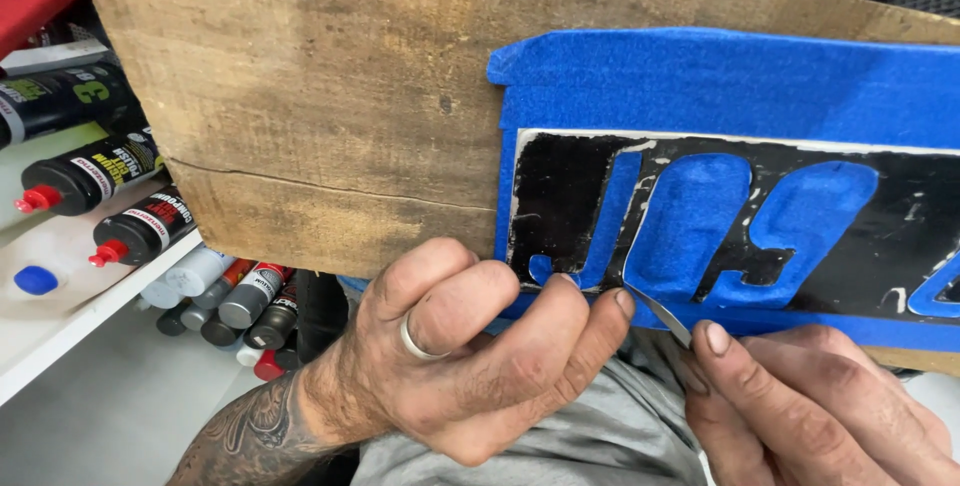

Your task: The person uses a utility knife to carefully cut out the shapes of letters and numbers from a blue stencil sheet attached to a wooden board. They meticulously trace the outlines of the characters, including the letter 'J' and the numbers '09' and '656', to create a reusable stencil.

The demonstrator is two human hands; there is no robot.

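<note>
Left hand: left hand (pixel 470 346), ring on one finger, rests against the near edge of a weathered wooden board (pixel 330 96), fingers curled, fingertips pressed at the blue tape (pixel 720 76).
Right hand: right hand (pixel 810 401) pinches a thin metal blade (pixel 662 314), its tip at the tape's near edge.
Board: black painted panel (pixel 560 196) with blue masked letter shapes, framed by tape, right of centre.
Shelf: white shelf (pixel 60 296) at left carries black squeeze bottles (pixel 95 171) with red caps; spray cans (pixel 240 296) lie beneath.
</note>
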